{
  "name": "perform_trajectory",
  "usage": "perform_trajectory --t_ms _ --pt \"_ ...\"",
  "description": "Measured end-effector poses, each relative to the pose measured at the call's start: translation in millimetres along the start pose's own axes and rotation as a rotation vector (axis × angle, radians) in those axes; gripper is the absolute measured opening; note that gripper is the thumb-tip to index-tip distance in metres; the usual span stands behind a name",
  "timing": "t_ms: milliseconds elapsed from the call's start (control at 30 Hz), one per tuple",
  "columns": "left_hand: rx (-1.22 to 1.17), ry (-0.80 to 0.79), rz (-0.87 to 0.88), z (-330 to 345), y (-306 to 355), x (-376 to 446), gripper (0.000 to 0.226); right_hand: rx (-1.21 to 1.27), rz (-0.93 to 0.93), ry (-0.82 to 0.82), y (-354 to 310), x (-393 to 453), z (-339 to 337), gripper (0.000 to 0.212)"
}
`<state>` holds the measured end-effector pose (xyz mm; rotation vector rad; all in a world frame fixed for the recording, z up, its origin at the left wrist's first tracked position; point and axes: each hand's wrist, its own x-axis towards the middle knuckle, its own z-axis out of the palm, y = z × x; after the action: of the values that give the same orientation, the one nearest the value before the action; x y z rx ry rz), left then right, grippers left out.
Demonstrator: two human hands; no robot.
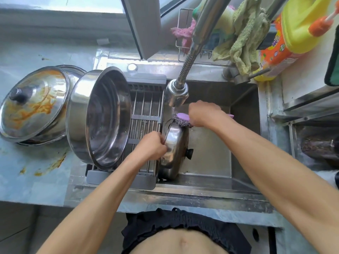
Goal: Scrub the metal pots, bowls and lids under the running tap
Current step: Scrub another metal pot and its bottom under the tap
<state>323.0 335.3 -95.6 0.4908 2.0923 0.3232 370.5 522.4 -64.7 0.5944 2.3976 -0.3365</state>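
My left hand [153,146] grips the rim of a steel lid [177,142] with a black knob, held on edge in the sink [244,110]. My right hand [203,113] holds a purple-handled steel-wool scrubber [181,119] against the lid's upper edge, right below the tap head [177,94]. A thin stream of water falls onto the scrubber. A large steel pot [100,118] lies tilted on the drying rack [146,114] at the sink's left. On the counter further left, a lid smeared with orange sauce [34,103] covers another pot.
A wire caddy with cloths [244,33] hangs behind the tap. A yellow and orange detergent bottle [289,37] stands at the back right. Orange sauce stains [55,164] mark the counter at left. A metal shelf edge [310,105] borders the sink's right side.
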Motion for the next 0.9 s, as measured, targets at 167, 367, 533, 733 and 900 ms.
perform_trajectory --t_ms 167,367,533,733,900 --pt "-0.119 0.169 0.009 -11.1 24.6 21.8 0.009 0.000 -0.062 -0.026 -2.2 -16.4 6.4 0.011" --pt "-0.159 0.012 -0.023 5.0 -2.8 7.2 0.021 0.080 0.018 -0.003 9.3 -11.6 11.3 0.010" --pt "-0.282 0.076 -0.062 -9.6 -1.3 13.3 0.027 0.038 -0.112 0.013 -17.5 -26.2 17.1 0.008" --pt "-0.300 -0.108 -0.113 5.1 -18.9 -1.3 0.011 0.100 -0.063 0.030 -5.9 -3.7 5.9 0.011" --pt "-0.408 0.097 -0.029 6.3 -1.2 14.4 0.016 0.040 -0.060 0.019 -7.2 -16.9 12.4 0.019"
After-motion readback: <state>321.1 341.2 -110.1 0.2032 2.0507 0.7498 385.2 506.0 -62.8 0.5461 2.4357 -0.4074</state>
